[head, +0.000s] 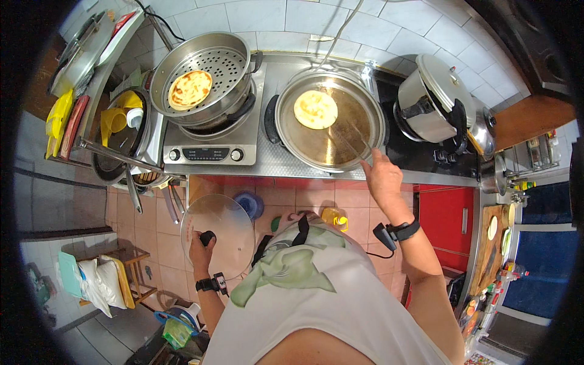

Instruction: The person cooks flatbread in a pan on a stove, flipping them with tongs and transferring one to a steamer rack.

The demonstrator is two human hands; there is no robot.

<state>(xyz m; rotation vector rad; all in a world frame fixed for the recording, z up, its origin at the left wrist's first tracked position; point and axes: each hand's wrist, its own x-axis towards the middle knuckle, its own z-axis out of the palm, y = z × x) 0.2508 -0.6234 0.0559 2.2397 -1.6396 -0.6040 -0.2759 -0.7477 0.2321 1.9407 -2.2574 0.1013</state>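
In my right hand [384, 178] is a pair of thin chopsticks [345, 145], their tips reaching down over the wide steel pan [272, 119]. A round flatbread [315, 110], pale yellow with light brown spots, lies left of the tips in the shiny, oily-looking pan. My left hand [200, 252] grips the black knob of a large clear glass lid [232, 237], held low beside my body, away from the counter. On the left, a perforated steel steamer pot [228, 73] holds a second, browner flatbread [190, 90].
The steamer stands on an induction cooker [210, 155]. A pressure cooker [426, 102] occupies the black hob at right. Knife handles [171, 203] jut from the left rack. An oil jug [335, 218] and blue basin [248, 204] sit on the floor. A wooden board [486, 246] lies far right.
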